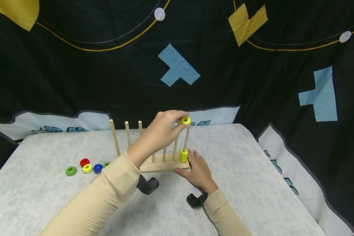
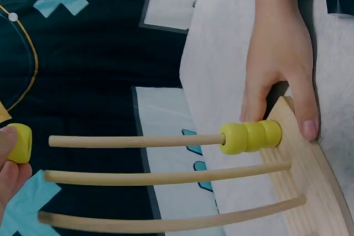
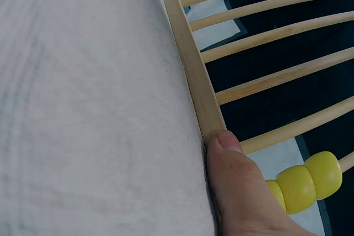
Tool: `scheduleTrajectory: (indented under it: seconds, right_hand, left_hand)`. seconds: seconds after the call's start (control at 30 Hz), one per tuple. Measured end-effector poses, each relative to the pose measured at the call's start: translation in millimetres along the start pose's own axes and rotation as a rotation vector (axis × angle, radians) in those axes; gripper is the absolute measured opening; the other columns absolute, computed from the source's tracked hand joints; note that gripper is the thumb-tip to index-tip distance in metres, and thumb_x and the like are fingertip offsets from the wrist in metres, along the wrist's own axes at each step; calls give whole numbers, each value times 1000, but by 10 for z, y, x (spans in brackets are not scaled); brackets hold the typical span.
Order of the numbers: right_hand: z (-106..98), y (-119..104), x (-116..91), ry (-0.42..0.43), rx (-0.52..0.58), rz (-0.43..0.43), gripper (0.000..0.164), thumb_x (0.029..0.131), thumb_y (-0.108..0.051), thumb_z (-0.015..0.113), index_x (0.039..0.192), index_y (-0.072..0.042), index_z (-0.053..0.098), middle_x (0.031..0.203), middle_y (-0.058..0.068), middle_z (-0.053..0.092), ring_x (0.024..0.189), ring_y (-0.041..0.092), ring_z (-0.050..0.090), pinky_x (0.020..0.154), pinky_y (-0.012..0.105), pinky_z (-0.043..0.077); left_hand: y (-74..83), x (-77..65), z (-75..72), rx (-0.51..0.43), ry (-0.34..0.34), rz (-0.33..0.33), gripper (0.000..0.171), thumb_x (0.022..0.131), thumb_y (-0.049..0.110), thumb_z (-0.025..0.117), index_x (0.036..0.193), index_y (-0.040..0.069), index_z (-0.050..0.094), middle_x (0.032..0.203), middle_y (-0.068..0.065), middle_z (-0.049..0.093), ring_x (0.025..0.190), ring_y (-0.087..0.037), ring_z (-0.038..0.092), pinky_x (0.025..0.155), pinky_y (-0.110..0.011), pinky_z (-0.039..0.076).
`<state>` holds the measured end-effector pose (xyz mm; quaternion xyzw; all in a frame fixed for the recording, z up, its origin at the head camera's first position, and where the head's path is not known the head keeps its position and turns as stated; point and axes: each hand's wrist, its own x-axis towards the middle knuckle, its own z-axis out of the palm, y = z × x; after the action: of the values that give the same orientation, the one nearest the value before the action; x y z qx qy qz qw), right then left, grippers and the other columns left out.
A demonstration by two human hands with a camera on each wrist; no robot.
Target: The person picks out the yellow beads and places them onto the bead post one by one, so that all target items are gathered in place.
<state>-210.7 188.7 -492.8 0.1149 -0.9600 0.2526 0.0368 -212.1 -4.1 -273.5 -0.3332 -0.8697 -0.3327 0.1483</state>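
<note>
My left hand [image 1: 160, 129] pinches a yellow bead [image 2: 22, 143] between thumb and fingers. In the left wrist view a small gap separates this bead from the tip of the rightmost peg [image 2: 110, 141]. Lower on that peg, three yellow beads [image 2: 236, 138] are stacked against the wooden base [image 1: 162, 167]. My right hand [image 1: 199, 171] holds the right end of the base, with its thumb [image 3: 232, 175] along the front edge and the other fingers behind the end. Several bare pegs [image 1: 114, 137] stand to the left, some partly covered by my left arm.
Loose beads lie on the table left of the rack: a green bead [image 1: 71, 170], a red bead [image 1: 84, 162], a yellow bead [image 1: 87, 168], a blue bead [image 1: 98, 168] and another green bead [image 1: 106, 164] partly behind my sleeve. A dark curtain [image 1: 129, 82] hangs beyond the table [image 1: 253, 196].
</note>
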Motion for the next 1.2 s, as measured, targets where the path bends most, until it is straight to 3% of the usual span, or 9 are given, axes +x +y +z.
scheduleTrajectory:
  seconds: [0.4, 0.9, 1.2]
  right_hand:
    - [16, 0, 18, -12, 0, 13, 96, 83, -73, 61, 157, -23, 29, 164, 6, 26, 154, 30, 19, 126, 53, 17]
    - [11, -2, 16, -2, -1, 5, 97, 83, -72, 62, 157, -19, 30, 164, 6, 26, 153, 31, 20, 125, 54, 18]
    - [5, 4, 11, 1, -4, 5, 97, 83, -72, 62, 157, -18, 30, 164, 8, 27, 153, 32, 20, 125, 54, 18]
  left_hand:
    - [-7, 214, 129, -24, -37, -126, 38, 96, 10, 65, 133, 7, 61, 134, -11, 63, 123, -26, 63, 97, -33, 57]
    - [30, 250, 201, 4, -101, -137, 38, 96, 7, 64, 134, 7, 61, 136, -10, 63, 125, -22, 61, 97, -31, 57]
    - [41, 251, 174, -1, -107, -126, 41, 96, 9, 64, 137, 8, 59, 142, -8, 58, 135, -22, 54, 106, -36, 51]
